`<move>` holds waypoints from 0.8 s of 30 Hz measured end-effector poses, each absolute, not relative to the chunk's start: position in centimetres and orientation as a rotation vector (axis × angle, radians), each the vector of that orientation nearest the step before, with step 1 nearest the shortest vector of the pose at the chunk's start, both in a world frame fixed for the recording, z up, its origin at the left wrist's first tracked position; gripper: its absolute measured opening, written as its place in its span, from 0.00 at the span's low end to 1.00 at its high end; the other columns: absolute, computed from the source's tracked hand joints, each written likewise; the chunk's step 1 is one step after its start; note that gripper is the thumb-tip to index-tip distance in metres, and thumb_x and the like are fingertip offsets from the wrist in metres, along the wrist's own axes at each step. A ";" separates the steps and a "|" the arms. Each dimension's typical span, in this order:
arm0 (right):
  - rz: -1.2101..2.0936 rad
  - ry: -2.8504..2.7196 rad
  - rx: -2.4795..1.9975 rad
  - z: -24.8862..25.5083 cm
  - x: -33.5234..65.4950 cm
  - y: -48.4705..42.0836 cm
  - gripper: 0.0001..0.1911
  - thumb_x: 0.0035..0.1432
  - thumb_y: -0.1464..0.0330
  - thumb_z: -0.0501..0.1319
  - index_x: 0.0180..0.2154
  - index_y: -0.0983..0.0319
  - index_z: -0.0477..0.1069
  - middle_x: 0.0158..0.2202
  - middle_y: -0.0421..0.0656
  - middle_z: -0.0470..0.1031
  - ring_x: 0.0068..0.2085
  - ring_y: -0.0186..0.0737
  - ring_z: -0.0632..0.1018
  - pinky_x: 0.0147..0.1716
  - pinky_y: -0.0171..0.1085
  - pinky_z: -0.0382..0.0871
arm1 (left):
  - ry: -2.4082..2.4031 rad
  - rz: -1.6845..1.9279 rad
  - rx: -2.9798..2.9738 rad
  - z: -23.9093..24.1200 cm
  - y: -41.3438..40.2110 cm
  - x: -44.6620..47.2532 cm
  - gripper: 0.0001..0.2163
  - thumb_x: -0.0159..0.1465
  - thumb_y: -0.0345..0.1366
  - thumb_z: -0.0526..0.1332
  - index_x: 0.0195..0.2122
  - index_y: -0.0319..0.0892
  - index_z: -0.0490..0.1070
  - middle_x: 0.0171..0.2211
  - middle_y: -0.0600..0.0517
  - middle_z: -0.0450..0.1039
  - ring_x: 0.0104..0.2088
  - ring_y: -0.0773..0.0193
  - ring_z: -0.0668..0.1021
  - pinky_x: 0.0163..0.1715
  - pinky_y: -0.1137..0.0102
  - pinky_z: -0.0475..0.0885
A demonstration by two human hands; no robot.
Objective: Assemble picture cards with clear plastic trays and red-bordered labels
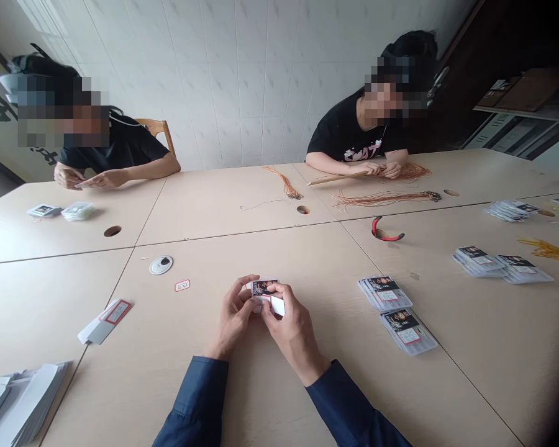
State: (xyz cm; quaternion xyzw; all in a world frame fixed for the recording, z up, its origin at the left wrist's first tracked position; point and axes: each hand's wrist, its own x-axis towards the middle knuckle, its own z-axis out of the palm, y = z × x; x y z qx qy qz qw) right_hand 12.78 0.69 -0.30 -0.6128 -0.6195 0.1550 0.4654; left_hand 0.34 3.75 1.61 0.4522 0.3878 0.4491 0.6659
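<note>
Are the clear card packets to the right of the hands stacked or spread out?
Stacked: the farther pile and the nearer pile each lie overlapped, with slightly fanned edges.

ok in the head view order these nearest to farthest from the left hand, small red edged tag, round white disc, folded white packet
From the left hand:
1. Small red-edged tag, just to its left
2. Round white disc, farther left, up the table
3. Folded white packet, farthest left

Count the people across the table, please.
2: a person at far left beside a wooden chair, another person at far right gripping a wooden stick. Others may be out of view.
</note>
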 end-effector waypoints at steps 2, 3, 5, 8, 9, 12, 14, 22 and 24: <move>0.370 -1.523 -1.509 -0.3 12.8 0.7 0.11 0.60 0.69 0.57 0.46 0.59 0.66 0.41 0.44 0.79 0.38 0.40 0.81 0.35 0.35 0.75 | 0.873 1.015 1.021 1.5 3.8 0.3 0.19 0.58 0.35 0.63 0.51 0.42 0.65 0.38 0.49 0.78 0.36 0.62 0.78 0.39 0.68 0.73; 0.363 -1.525 -1.512 -0.3 12.8 0.7 0.11 0.60 0.69 0.57 0.46 0.59 0.66 0.41 0.44 0.79 0.38 0.40 0.81 0.35 0.35 0.75 | 0.874 1.015 1.022 1.4 3.8 0.3 0.19 0.58 0.35 0.63 0.51 0.42 0.65 0.38 0.48 0.78 0.36 0.61 0.78 0.39 0.68 0.73; 0.350 -1.529 -1.516 -0.3 12.8 0.7 0.11 0.60 0.68 0.57 0.46 0.59 0.67 0.41 0.44 0.79 0.38 0.40 0.81 0.34 0.35 0.75 | 0.874 1.014 1.027 1.3 3.8 0.3 0.19 0.58 0.35 0.63 0.51 0.42 0.65 0.38 0.48 0.78 0.35 0.62 0.78 0.39 0.68 0.73; 0.339 -1.534 -1.511 -0.3 12.7 0.7 0.11 0.60 0.68 0.56 0.46 0.59 0.67 0.41 0.44 0.79 0.38 0.40 0.81 0.35 0.35 0.75 | 0.869 1.012 1.029 1.2 3.9 0.3 0.19 0.59 0.35 0.62 0.51 0.41 0.64 0.39 0.48 0.78 0.36 0.62 0.78 0.39 0.68 0.73; 0.338 -1.535 -1.510 -0.3 12.7 0.7 0.11 0.61 0.68 0.56 0.46 0.59 0.67 0.41 0.44 0.79 0.38 0.40 0.81 0.35 0.36 0.75 | 0.868 1.013 1.028 1.2 3.9 0.3 0.19 0.59 0.35 0.62 0.51 0.41 0.64 0.39 0.48 0.78 0.36 0.62 0.77 0.39 0.68 0.73; 0.340 -1.536 -1.509 -0.4 12.7 0.7 0.11 0.60 0.68 0.56 0.45 0.59 0.67 0.41 0.44 0.79 0.38 0.40 0.81 0.35 0.35 0.75 | 0.869 1.011 1.018 1.3 3.9 0.4 0.19 0.59 0.35 0.63 0.51 0.41 0.64 0.39 0.48 0.78 0.35 0.63 0.77 0.39 0.68 0.73; 0.339 -1.534 -1.509 -0.4 12.7 0.7 0.11 0.60 0.69 0.57 0.45 0.59 0.67 0.40 0.44 0.79 0.38 0.40 0.81 0.35 0.35 0.75 | 0.872 1.012 1.018 1.4 3.9 0.4 0.19 0.58 0.35 0.63 0.51 0.41 0.64 0.39 0.48 0.78 0.35 0.63 0.77 0.39 0.68 0.73; 0.353 -1.523 -1.507 -0.2 12.7 0.7 0.11 0.60 0.68 0.57 0.45 0.59 0.67 0.40 0.44 0.79 0.37 0.40 0.81 0.34 0.35 0.75 | 0.873 1.012 1.018 1.4 3.8 0.3 0.20 0.58 0.36 0.63 0.51 0.42 0.64 0.39 0.48 0.79 0.37 0.60 0.78 0.40 0.66 0.73; 0.350 -1.519 -1.506 -0.2 12.7 0.7 0.11 0.60 0.68 0.57 0.45 0.59 0.67 0.40 0.44 0.79 0.37 0.40 0.81 0.34 0.35 0.75 | 0.875 1.010 1.017 1.3 3.8 0.3 0.20 0.58 0.36 0.63 0.51 0.41 0.64 0.40 0.47 0.79 0.38 0.60 0.79 0.40 0.66 0.74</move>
